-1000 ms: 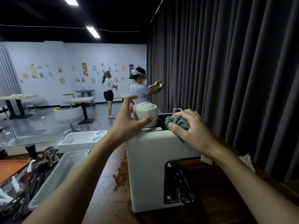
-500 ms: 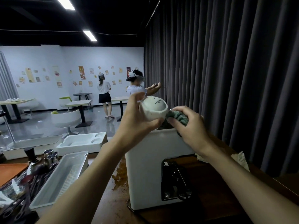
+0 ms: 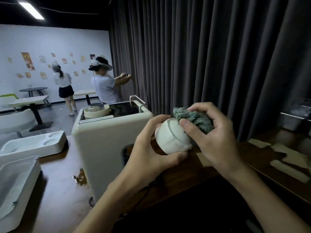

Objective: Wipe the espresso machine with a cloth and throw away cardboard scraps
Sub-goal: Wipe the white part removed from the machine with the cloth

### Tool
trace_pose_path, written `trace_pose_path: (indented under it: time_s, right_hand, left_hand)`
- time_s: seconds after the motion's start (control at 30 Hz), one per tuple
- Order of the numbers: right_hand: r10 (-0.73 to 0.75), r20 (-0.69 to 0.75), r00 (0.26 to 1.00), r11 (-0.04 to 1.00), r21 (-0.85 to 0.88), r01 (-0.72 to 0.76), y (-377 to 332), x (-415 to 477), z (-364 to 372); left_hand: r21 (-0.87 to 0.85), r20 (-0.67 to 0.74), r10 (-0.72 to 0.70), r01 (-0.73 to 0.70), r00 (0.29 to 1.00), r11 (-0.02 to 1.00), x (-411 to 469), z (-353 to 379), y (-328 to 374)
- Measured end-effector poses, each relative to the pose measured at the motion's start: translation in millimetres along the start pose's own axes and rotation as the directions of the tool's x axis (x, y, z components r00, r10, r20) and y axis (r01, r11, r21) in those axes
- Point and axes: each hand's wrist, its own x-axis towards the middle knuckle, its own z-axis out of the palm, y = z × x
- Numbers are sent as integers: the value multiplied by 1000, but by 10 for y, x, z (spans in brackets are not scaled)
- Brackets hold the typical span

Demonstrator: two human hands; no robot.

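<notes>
The cream espresso machine [image 3: 101, 148] stands on the dark wooden counter [image 3: 55, 179]. My left hand [image 3: 151, 152] grips a round white lid [image 3: 171, 138] lifted off the machine and held to its right. My right hand [image 3: 213, 137] holds a bunched grey-green cloth [image 3: 193, 117] and presses it against the lid. The machine's top opening [image 3: 96, 110] where the lid sat now shows a metal-rimmed container. Pale cardboard scraps [image 3: 289, 158] lie on the counter at the right.
White plastic trays [image 3: 33, 145] sit left of the machine, with another tray [image 3: 15, 182] nearer me. A brown spill [image 3: 80, 178] marks the counter by the machine's base. A dark curtain [image 3: 202, 56] hangs behind. Two people stand in the far room. A metal container [image 3: 296, 118] is at far right.
My left hand took the white lid off the machine's top and brought it right and toward me. My right hand followed with the cloth and now presses it on the lid.
</notes>
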Motion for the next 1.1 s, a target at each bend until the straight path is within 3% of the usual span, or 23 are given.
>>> trace_pose_path:
  time_s: [0.17, 0.33, 0.53, 0.67, 0.83, 1.0, 1.1]
  right_hand:
    - [137, 205, 969, 990, -20, -136, 345, -262, -338]
    - [147, 381, 913, 982, -165, -90, 280, -406, -651]
    - [128, 254, 959, 983, -157, -90, 293, -395, -769]
    - [119, 175, 977, 976, -199, -83, 379, -441, -719]
    - [158, 274, 949, 959, -271, -81, 312, -549, -683]
    - [124, 360, 925, 972, -230, -41, 276, -566, -711]
    - [82, 337, 938, 984, -174, -23, 274, -583, -730]
  left_hand:
    - [-146, 11, -171, 171, 985, 974, -98, 433, -133]
    - [-262, 5, -230, 223, 973, 939, -166, 684, -206]
    - [-283, 158, -208, 247, 965, 927, -209, 723, -201]
    - [-440, 112, -281, 301, 953, 846, -224, 726, -151]
    - [-587, 68, -371, 338, 926, 736, -220, 731, -135]
    - [-531, 102, -364, 360, 926, 767, -222, 654, -123]
    - [-437, 133, -353, 375, 926, 818, -233, 609, -157]
